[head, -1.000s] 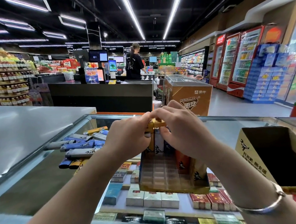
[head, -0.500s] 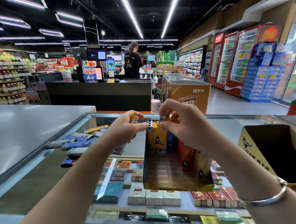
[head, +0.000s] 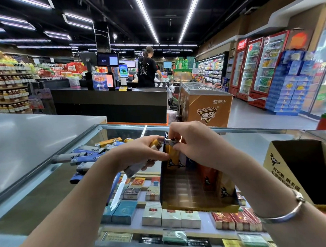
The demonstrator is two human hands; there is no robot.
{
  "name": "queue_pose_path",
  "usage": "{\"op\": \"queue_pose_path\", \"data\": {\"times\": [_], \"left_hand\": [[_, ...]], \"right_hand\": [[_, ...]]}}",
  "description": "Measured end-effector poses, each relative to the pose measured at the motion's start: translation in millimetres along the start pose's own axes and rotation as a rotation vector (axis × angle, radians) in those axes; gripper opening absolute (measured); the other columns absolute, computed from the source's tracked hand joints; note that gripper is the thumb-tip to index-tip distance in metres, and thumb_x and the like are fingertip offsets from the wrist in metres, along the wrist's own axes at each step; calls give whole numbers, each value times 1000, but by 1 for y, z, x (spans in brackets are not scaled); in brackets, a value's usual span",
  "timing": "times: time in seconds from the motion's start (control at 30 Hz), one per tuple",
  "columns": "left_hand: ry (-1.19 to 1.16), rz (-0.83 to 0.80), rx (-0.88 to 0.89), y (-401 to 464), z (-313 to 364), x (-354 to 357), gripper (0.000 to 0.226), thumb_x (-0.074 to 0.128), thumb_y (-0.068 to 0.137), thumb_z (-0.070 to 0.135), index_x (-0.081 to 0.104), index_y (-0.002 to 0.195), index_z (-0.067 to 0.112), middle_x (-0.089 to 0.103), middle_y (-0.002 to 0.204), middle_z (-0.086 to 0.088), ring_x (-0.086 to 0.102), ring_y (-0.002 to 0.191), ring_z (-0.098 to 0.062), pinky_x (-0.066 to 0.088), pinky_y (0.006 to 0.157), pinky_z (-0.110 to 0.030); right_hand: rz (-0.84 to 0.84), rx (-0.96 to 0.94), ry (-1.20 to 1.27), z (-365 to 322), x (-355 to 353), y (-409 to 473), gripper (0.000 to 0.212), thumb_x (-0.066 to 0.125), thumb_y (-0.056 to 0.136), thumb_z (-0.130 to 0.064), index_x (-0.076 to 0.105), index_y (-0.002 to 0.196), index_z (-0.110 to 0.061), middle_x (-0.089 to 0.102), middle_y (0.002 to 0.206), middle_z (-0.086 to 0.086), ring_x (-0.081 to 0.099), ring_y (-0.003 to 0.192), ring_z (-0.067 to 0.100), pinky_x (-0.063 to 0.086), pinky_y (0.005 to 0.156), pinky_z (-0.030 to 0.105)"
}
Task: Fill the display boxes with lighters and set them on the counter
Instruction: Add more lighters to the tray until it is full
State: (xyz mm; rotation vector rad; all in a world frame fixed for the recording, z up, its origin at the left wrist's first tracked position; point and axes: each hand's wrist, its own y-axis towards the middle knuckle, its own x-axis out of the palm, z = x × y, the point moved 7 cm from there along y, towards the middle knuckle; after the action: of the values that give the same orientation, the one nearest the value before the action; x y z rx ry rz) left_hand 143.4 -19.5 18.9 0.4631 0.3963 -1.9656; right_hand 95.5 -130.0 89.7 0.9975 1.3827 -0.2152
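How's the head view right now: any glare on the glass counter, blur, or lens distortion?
Head view: ceiling strip lights streak glare across the glass counter, strongest near the loose lighters; wide-angle bending curves the counter edge and stretches both forearms; the left hand, right hand and display box read reasonably sharp; far shelves are soft.

Your hands [head: 170, 150] are crowding the far end of the display box [head: 198, 192]; its near slots are lying open. Loose lighters [head: 85, 157] are blocking the desk [head: 251, 140] to your left, an open carton [head: 304, 172] your right.
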Motion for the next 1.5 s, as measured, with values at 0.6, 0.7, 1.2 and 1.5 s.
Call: {"op": "queue_pose_path", "data": {"times": [0.6,0.7,1.2,1.5], "left_hand": [[36,-9,-25,-2,-2,0,47,73,75,36,47,114,37,59,90,-5,56,64,-9,49,57,-22],[-6,54,-9,-9,3,-9,45,63,70,53,53,109,32,58,82,-4,53,60,-9,47,52,-21],[-689,446,415,-20,42,-14,31,68,66,41,54,75,16,59,58,0,50,46,-8,41,40,-17],[-777,585,295,-24,31,-13,39,59,82,40,52,93,3,57,58,0,57,51,-11,47,47,-23]], "right_hand": [[-174,18,-104,0,8,-4,44,50,91,-5,54,130,-25,48,106,-7,39,102,14,42,86,32],[-200,21,-79,4,10,-8,44,50,92,-14,50,133,-28,44,106,-12,32,100,8,34,87,26],[157,-29,182,-5,-21,-21,15,69,81,-29,63,89,-17,65,71,-2,61,63,12,52,64,37],[71,-195,60,-39,-14,-27,39,74,77,-31,59,110,-20,65,81,-4,54,64,10,49,61,26]]}}
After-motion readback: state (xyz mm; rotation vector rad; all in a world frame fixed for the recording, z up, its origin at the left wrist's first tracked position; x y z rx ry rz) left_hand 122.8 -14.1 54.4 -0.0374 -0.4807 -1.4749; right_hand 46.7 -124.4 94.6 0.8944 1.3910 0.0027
